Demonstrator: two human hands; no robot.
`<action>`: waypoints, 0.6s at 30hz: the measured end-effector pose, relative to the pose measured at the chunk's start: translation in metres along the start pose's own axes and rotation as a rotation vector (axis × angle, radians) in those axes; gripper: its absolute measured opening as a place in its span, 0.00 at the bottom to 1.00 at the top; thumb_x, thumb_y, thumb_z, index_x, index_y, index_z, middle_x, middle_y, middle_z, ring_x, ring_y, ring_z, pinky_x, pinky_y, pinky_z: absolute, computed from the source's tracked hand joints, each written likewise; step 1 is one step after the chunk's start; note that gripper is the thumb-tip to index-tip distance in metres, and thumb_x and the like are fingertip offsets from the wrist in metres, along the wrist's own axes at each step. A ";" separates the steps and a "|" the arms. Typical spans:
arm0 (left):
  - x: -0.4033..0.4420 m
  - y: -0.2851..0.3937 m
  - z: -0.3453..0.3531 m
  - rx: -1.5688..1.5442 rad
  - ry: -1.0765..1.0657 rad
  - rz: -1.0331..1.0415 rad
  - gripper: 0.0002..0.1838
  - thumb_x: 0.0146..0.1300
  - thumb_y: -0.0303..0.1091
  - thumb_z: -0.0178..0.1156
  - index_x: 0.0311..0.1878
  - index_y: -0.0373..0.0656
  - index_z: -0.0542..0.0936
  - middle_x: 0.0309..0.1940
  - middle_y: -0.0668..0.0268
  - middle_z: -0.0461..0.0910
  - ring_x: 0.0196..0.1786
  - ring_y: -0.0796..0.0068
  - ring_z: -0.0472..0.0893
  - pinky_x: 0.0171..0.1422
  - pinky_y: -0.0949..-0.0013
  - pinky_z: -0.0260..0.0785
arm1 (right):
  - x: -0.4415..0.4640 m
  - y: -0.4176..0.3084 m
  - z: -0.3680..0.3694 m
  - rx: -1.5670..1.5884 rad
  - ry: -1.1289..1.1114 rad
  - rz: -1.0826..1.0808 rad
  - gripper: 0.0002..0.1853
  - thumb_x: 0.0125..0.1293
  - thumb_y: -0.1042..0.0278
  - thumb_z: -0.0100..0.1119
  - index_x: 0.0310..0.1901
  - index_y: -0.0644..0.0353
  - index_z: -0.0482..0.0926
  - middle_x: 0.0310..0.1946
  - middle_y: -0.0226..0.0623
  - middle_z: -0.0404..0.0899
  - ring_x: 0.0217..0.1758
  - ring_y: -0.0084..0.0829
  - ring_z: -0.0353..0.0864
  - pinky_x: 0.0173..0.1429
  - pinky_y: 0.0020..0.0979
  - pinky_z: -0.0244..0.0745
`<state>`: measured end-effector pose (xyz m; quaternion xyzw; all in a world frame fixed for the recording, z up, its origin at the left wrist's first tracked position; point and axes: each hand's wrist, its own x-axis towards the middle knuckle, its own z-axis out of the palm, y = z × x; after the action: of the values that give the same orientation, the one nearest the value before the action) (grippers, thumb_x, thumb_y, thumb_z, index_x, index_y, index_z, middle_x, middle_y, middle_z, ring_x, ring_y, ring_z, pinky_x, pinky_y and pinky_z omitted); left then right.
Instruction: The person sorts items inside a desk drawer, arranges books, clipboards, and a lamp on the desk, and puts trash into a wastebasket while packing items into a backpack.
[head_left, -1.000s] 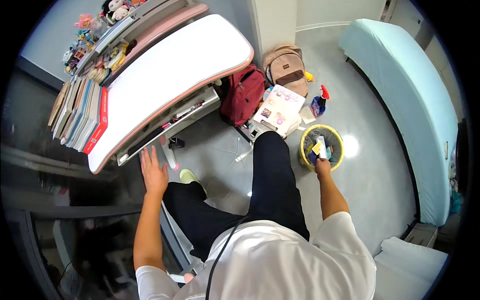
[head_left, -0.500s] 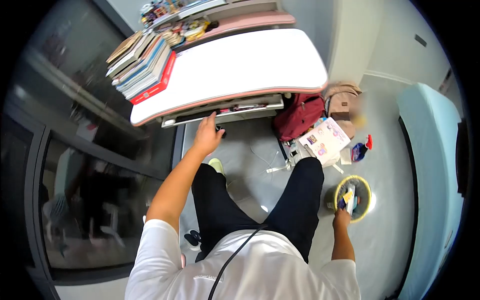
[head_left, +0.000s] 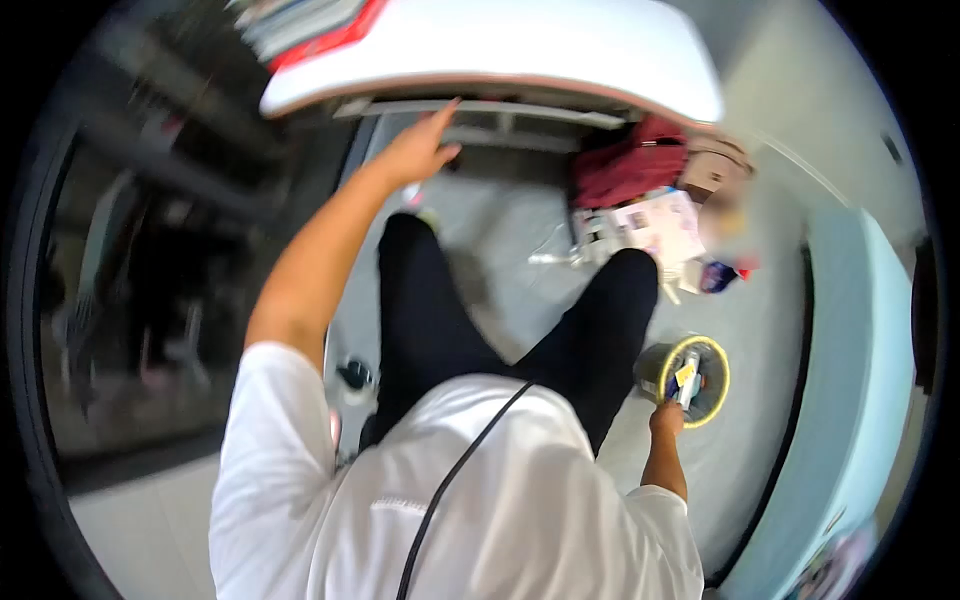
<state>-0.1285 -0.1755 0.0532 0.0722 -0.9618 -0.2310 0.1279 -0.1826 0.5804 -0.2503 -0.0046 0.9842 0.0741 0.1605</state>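
Left hand [head_left: 418,150], thumb and forefinger spread, hung at the desk's [head_left: 500,45] one drawer [head_left: 560,113]. Out from the desk's right end, the right hand [head_left: 668,416] met one bin [head_left: 725,383], its pinch too blurred to tell; one white item [head_left: 691,386] lay inside. Two backpacks [head_left: 632,165] sat beside that end, on grey floor [head_left: 520,220].

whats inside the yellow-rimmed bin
Inside the bin, a white item, something yellow and blurred bluish bits show. The right hand covers part of the near edge; the bottom is hidden beneath the contents.
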 end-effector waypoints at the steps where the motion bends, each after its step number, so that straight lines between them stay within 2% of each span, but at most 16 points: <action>1: -0.020 0.002 -0.021 -0.028 -0.019 -0.007 0.35 0.72 0.37 0.65 0.79 0.40 0.67 0.67 0.44 0.79 0.67 0.47 0.80 0.73 0.52 0.72 | -0.014 -0.016 -0.035 0.015 -0.020 0.028 0.14 0.74 0.63 0.56 0.52 0.63 0.83 0.50 0.54 0.85 0.56 0.56 0.86 0.60 0.53 0.82; 3: -0.063 0.006 -0.073 -0.058 -0.081 -0.077 0.24 0.77 0.35 0.62 0.73 0.40 0.76 0.59 0.54 0.86 0.60 0.62 0.86 0.69 0.61 0.75 | -0.017 -0.015 -0.034 0.060 0.118 -0.098 0.16 0.70 0.62 0.61 0.52 0.64 0.82 0.50 0.57 0.85 0.55 0.60 0.85 0.59 0.55 0.80; 4: -0.092 0.017 -0.105 0.004 -0.081 -0.159 0.18 0.77 0.37 0.63 0.65 0.39 0.82 0.55 0.56 0.88 0.57 0.66 0.86 0.65 0.63 0.76 | -0.017 -0.018 -0.038 0.132 0.129 -0.098 0.18 0.67 0.62 0.64 0.53 0.66 0.81 0.50 0.60 0.84 0.54 0.62 0.84 0.59 0.57 0.79; 5: -0.125 0.024 -0.124 0.060 -0.087 -0.234 0.15 0.77 0.38 0.63 0.58 0.38 0.87 0.50 0.58 0.90 0.53 0.69 0.87 0.62 0.65 0.77 | -0.018 -0.019 -0.043 0.142 0.149 -0.158 0.18 0.67 0.63 0.64 0.52 0.67 0.81 0.48 0.60 0.85 0.55 0.63 0.84 0.58 0.57 0.79; 6: -0.161 0.009 -0.139 0.050 -0.012 -0.271 0.15 0.77 0.41 0.64 0.52 0.37 0.88 0.45 0.60 0.91 0.49 0.70 0.87 0.57 0.65 0.78 | -0.018 -0.023 -0.049 0.137 0.116 -0.197 0.17 0.67 0.63 0.63 0.50 0.67 0.82 0.48 0.60 0.85 0.54 0.62 0.84 0.58 0.56 0.79; 7: -0.198 -0.003 -0.146 0.093 0.013 -0.365 0.15 0.77 0.40 0.64 0.53 0.37 0.88 0.44 0.60 0.90 0.48 0.72 0.87 0.57 0.66 0.77 | -0.012 -0.024 -0.048 0.140 0.091 -0.226 0.16 0.67 0.63 0.63 0.48 0.68 0.83 0.48 0.60 0.86 0.54 0.61 0.85 0.58 0.55 0.79; 9: -0.264 -0.028 -0.147 0.134 0.051 -0.518 0.15 0.75 0.42 0.66 0.48 0.38 0.89 0.37 0.61 0.89 0.41 0.73 0.85 0.49 0.65 0.78 | 0.020 -0.027 -0.050 0.102 0.055 -0.344 0.16 0.67 0.63 0.63 0.47 0.68 0.84 0.47 0.60 0.87 0.53 0.60 0.86 0.57 0.54 0.79; 11: -0.318 -0.032 -0.138 0.103 -0.018 -0.718 0.17 0.72 0.45 0.69 0.42 0.38 0.88 0.30 0.62 0.86 0.35 0.74 0.82 0.41 0.62 0.75 | 0.041 -0.035 -0.061 0.167 0.080 -0.415 0.17 0.68 0.62 0.63 0.48 0.68 0.86 0.48 0.60 0.87 0.53 0.58 0.87 0.58 0.51 0.79; 12: -0.347 -0.045 -0.122 0.089 0.014 -0.688 0.19 0.70 0.48 0.71 0.36 0.39 0.87 0.26 0.60 0.84 0.31 0.71 0.79 0.37 0.58 0.73 | 0.050 -0.045 -0.073 0.253 0.120 -0.429 0.18 0.69 0.61 0.63 0.49 0.68 0.86 0.48 0.60 0.87 0.53 0.56 0.87 0.58 0.50 0.79; 14: -0.379 -0.055 -0.094 0.071 -0.149 -0.759 0.22 0.70 0.51 0.69 0.37 0.37 0.88 0.29 0.53 0.85 0.33 0.62 0.82 0.41 0.53 0.75 | 0.065 -0.075 -0.110 0.303 0.101 -0.432 0.21 0.71 0.58 0.64 0.56 0.67 0.85 0.51 0.59 0.87 0.56 0.54 0.87 0.61 0.47 0.80; 15: -0.392 -0.059 -0.080 0.049 -0.301 -0.834 0.25 0.71 0.54 0.67 0.40 0.35 0.88 0.33 0.52 0.87 0.34 0.60 0.83 0.43 0.52 0.76 | 0.078 -0.080 -0.106 0.386 0.195 -0.478 0.22 0.73 0.57 0.64 0.60 0.66 0.84 0.53 0.57 0.88 0.59 0.52 0.87 0.63 0.45 0.80; 16: -0.403 -0.070 -0.062 -0.024 -0.431 -0.848 0.28 0.72 0.56 0.64 0.46 0.34 0.87 0.39 0.51 0.89 0.40 0.55 0.85 0.49 0.52 0.78 | 0.082 -0.089 -0.117 0.454 0.188 -0.483 0.22 0.74 0.57 0.63 0.61 0.66 0.82 0.54 0.55 0.88 0.60 0.51 0.87 0.65 0.43 0.79; 17: -0.408 -0.067 -0.051 0.063 -0.480 -0.701 0.28 0.73 0.55 0.63 0.53 0.35 0.87 0.47 0.50 0.89 0.49 0.52 0.87 0.56 0.51 0.77 | 0.076 -0.097 -0.131 0.504 0.201 -0.511 0.22 0.75 0.58 0.62 0.61 0.67 0.82 0.54 0.55 0.88 0.59 0.51 0.88 0.64 0.44 0.80; 18: -0.408 -0.059 -0.044 0.012 -0.489 -0.698 0.27 0.74 0.54 0.63 0.55 0.35 0.86 0.49 0.49 0.88 0.53 0.51 0.86 0.59 0.51 0.77 | 0.054 -0.110 -0.156 0.521 0.224 -0.503 0.22 0.75 0.58 0.62 0.61 0.68 0.82 0.54 0.56 0.88 0.58 0.52 0.88 0.63 0.44 0.80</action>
<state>0.2787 -0.1656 -0.0235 0.3371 -0.8831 -0.2652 -0.1901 -0.2790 0.4491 -0.1370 -0.2132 0.9496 -0.2217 0.0609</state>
